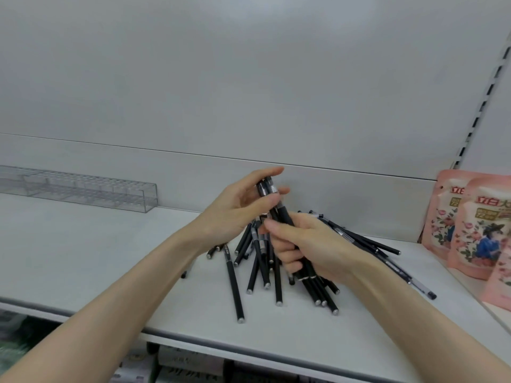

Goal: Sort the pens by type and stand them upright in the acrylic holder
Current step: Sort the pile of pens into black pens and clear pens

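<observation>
Pale grey metal shelf (83,258), matte, with its front edge (193,340) running diagonally across the lower view. Plain grey back panel (249,78) behind it, crossed by a thin dark seam (138,147) low down. Slotted upright (483,106) at far right, with dark slots in a row. Pink printed pouches (470,225) stand on the shelf's right end, against the panel. Below the front edge sit packaged goods (177,360), blurred and unreadable. Light is soft and even, brightest at the panel's top centre.
</observation>
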A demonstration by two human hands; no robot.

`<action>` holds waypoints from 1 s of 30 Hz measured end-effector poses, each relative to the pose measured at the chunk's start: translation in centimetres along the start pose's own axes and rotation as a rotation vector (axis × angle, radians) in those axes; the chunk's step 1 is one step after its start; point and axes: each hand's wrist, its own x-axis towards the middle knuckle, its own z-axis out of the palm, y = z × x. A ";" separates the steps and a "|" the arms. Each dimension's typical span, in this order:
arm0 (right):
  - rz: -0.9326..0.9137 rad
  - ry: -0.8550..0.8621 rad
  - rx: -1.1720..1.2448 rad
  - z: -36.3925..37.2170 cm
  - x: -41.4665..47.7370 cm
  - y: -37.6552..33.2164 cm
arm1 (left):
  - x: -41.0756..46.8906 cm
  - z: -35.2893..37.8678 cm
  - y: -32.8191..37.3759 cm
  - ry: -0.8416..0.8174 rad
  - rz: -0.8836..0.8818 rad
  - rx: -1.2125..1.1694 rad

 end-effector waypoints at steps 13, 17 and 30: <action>-0.007 0.229 0.134 -0.1 1.9 0.6 | -3.6 -1.2 -3.9 0.102 -0.532 0.941; -0.031 0.240 0.140 0.0 1.6 1.1 | -3.2 -1.7 -3.5 0.128 -0.590 0.760; -0.131 0.211 0.108 -0.3 1.4 1.5 | 0.9 -1.1 -0.2 0.201 -0.198 -0.044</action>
